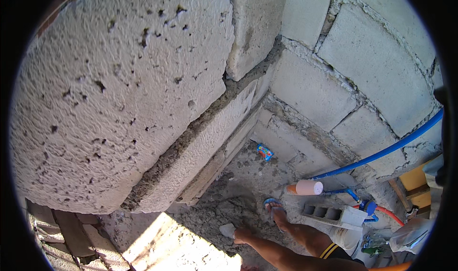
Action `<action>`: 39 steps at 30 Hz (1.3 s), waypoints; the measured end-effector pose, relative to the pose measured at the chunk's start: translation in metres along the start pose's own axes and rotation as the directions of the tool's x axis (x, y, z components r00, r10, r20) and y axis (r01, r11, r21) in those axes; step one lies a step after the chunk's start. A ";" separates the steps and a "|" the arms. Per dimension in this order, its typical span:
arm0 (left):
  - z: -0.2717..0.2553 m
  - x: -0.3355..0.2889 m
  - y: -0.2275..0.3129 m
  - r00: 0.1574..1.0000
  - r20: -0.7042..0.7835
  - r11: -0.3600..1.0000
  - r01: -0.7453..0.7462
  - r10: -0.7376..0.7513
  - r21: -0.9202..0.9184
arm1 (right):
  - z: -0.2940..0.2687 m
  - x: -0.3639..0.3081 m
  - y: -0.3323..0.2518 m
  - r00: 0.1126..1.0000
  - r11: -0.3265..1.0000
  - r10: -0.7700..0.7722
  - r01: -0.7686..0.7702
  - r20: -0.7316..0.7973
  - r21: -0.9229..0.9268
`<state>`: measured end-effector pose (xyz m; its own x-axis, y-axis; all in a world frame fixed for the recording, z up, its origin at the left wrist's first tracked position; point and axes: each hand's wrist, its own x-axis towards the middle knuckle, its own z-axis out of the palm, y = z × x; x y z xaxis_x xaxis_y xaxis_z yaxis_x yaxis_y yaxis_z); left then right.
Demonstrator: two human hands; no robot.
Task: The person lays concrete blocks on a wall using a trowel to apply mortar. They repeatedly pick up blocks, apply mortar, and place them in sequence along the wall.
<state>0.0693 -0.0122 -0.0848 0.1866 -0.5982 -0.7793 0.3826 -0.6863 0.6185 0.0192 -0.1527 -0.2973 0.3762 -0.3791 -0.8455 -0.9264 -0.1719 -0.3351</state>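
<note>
R hand point(241, 236) has its fingers closed around a pale grey piece point(227, 230), beside rough mortar point(222, 213); sandalled foot point(273, 204) nearby. L hand's fingers: can't tell.

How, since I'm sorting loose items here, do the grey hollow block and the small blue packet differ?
Colour: the hollow block is plain grey, while the packet is bright blue with red and yellow patches.
Shape: the block is boxy with a row of openings; the packet shows none.
Size: the block looks much larger than the packet.
Shared: both lie right of the view's centre.
</note>
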 end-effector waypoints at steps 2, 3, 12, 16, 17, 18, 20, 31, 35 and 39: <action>-0.004 0.007 -0.019 0.999 0.039 1.000 -0.003 0.004 -0.021 | 0.000 -0.025 0.033 0.989 0.995 0.059 -0.069 0.137 0.070; -0.007 0.009 -0.033 0.998 0.064 1.000 -0.021 0.022 -0.020 | -0.004 -0.047 0.043 0.981 0.988 0.063 -0.087 0.184 0.125; 0.011 0.061 -0.113 0.993 0.080 0.995 -0.093 0.092 0.017 | -0.345 -0.248 0.042 0.019 0.395 0.457 0.892 -0.889 0.222; 0.009 0.068 -0.120 0.991 0.066 0.992 -0.110 0.114 -0.063 | -0.460 -0.240 0.021 -0.132 0.476 0.506 0.867 -0.852 0.148; 0.006 0.069 -0.126 0.991 0.060 0.989 -0.117 0.123 -0.088 | -0.463 -0.235 0.011 -0.115 0.419 0.504 0.899 -0.856 0.126; 0.001 0.071 -0.134 0.991 0.048 0.987 -0.122 0.127 -0.107 | -0.453 -0.231 -0.002 -0.129 0.392 0.473 0.917 -0.872 0.077; -0.010 0.072 -0.154 0.989 0.011 0.977 -0.141 0.144 -0.157 | -0.423 -0.226 -0.035 0.059 0.268 0.523 0.936 -0.850 0.229; -0.031 0.024 -0.134 0.989 -0.057 0.924 -0.147 0.135 -0.354 | -0.203 -0.185 -0.145 0.361 0.168 0.405 0.873 -0.840 0.457; -0.033 -0.008 -0.097 0.914 -0.399 0.916 -0.096 -0.073 -0.389 | -0.046 -0.151 -0.063 0.372 0.928 0.172 0.249 -0.912 0.277; -0.020 -0.024 -0.072 0.902 -0.404 0.911 -0.028 -0.154 -0.411 | 0.030 -0.114 0.049 0.735 0.951 0.222 -0.018 -0.641 0.309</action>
<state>0.0555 0.0601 -0.1130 0.4747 -0.2669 -0.8387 0.7152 -0.4384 0.5443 -0.0698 -0.0909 -0.2297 0.0824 -0.8994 -0.4294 -0.8934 0.1243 -0.4318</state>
